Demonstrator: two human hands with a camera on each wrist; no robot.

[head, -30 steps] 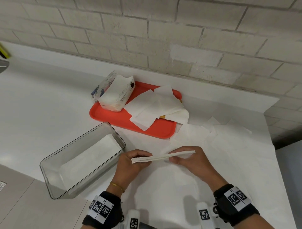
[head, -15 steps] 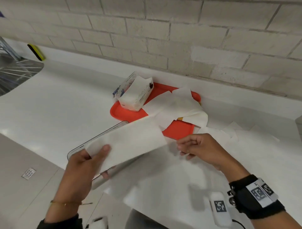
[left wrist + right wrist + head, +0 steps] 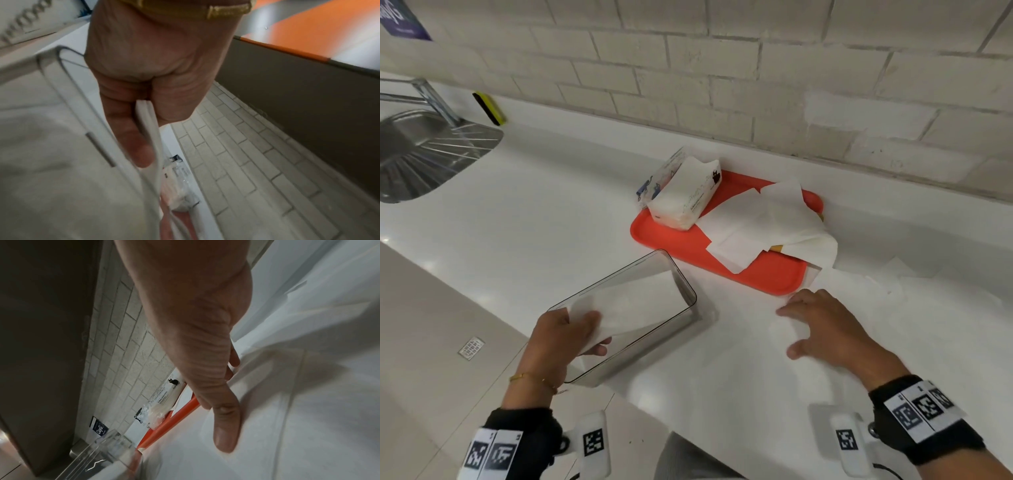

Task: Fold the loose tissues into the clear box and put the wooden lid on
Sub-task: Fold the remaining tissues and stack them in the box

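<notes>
White counter [image 3: 551, 219] (steel sink [image 3: 421, 150] at left) meets brick wall [image 3: 756, 68].

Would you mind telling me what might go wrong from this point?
1. The left hand pinches the folded tissue by one end over the box; it may unfold or land crooked.
2. The box sits near the counter edge and could be nudged off.
3. The right hand may crumple the loose tissues.

Left hand [image 3: 565, 337] reaches forward at the lower left, thumb on top and fingers curled beneath, pinching a folded tissue [image 3: 630, 308] in a tight grip. Right hand [image 3: 825, 325] is out flat to the right, palm down, fingers spread and straight. Both wrists wear black bands.
</notes>
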